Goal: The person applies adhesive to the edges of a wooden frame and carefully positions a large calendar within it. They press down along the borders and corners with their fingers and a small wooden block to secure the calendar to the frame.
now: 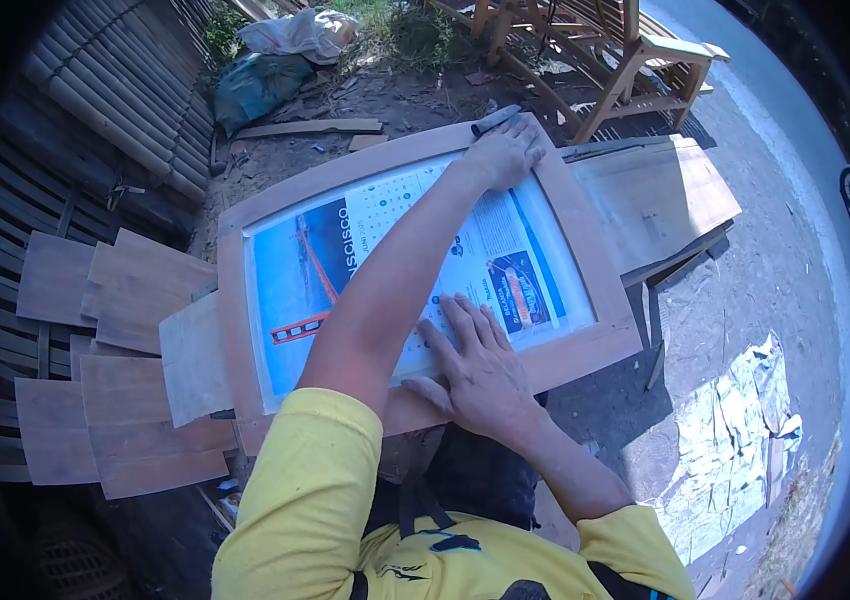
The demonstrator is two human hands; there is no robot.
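Wooden frame pinned: right hand flat, fingers spread on the printed sheet; left hand presses sandpaper beyond it. Keep strokes flat, I'd say.

two hands: the left hand on the far rail with a grey sanding pad, the right hand flat on the near edge; one wooden frame; one printed calendar sheet inside it; about eight thin wood panels lying to the left; one wooden chair; two sacks at the back
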